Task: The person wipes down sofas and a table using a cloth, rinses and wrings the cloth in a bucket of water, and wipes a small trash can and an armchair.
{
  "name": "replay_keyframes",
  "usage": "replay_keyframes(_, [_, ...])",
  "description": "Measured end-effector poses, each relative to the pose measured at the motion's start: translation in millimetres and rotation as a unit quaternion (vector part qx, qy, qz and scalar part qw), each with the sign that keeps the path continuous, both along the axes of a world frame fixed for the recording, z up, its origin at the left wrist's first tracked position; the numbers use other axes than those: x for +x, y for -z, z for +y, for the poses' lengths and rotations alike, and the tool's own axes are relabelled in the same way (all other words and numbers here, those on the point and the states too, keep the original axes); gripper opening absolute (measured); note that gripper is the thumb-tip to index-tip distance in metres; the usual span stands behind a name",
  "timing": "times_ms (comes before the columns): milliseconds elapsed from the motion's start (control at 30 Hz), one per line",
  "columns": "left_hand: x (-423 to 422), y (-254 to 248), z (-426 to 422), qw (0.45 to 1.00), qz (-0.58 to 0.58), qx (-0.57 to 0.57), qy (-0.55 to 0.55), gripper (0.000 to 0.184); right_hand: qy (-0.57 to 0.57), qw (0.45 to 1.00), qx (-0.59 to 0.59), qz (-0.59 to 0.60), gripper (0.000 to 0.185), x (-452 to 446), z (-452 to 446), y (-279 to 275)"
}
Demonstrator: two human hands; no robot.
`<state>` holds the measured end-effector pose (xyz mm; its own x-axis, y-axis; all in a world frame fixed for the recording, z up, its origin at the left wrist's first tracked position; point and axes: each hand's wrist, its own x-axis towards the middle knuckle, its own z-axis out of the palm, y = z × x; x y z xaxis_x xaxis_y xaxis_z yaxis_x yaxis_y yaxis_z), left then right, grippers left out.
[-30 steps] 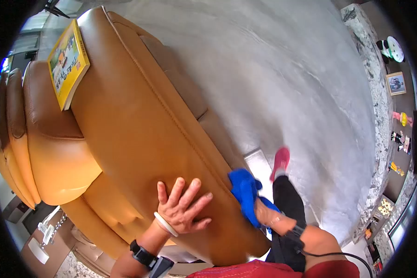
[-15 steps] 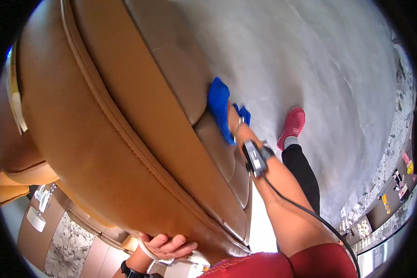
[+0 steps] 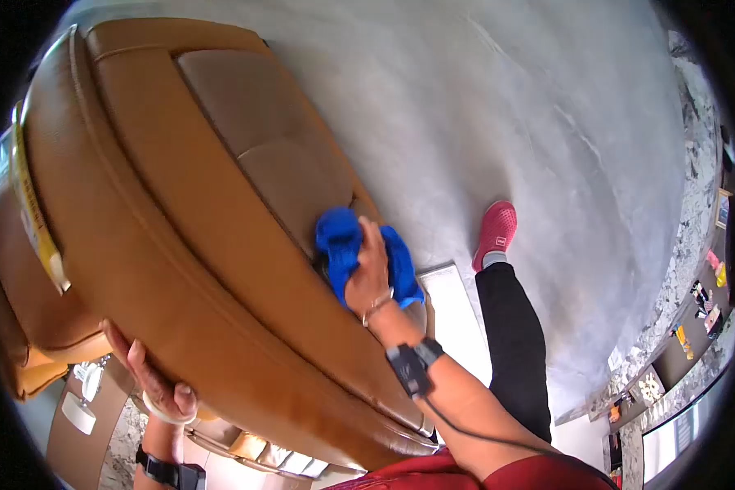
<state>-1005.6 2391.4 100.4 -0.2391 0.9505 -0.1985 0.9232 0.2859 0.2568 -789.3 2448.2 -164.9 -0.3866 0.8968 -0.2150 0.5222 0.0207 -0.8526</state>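
Observation:
A blue cloth [image 3: 399, 265] lies bunched on the sofa's darker brown cushion panel, near its outer edge. My right hand [image 3: 368, 265] is on the cloth, fingers closed into its folds and pressing it to the leather. The tan leather sofa [image 3: 180, 269] fills the left side of the view, with stitched seams running along it. My left hand [image 3: 151, 376] rests against the sofa's lower left edge, fingers apart and stretched along the leather, holding nothing loose. Some of its palm is hidden.
A grey floor [image 3: 498, 114] spreads to the right of the sofa. My foot in a pink shoe [image 3: 496, 233] stands on it, beside a white panel [image 3: 457, 318]. A yellow strip [image 3: 34, 204] lies along the sofa's far left. Shelves with small items line the right edge.
My right hand and the blue cloth have moved left and down across the sofa. My left hand has shifted left and up along its edge. The view has turned, showing more sofa.

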Motion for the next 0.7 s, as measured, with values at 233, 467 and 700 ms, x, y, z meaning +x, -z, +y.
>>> replay_keyframes(233, [-6.0, 1.2, -18.0, 0.997, 0.058, 0.031, -0.029, 0.073, -0.129, 0.956, -0.182, -0.19, 0.034, -25.0, 50.9, 110.8])
replay_keyframes(467, [-3.6, 2.9, -13.5, 0.999, 0.039, 0.027, -0.007, 0.073, -0.138, 0.951, -0.264, -0.079, 0.041, 75.1, -34.8, 232.9])
replay_keyframes(700, [-6.4, 5.8, -16.9, 0.999, 0.025, 0.03, -0.005, 0.073, -0.094, 0.782, -0.59, -0.177, 0.043, 166.6, -85.1, 187.5])
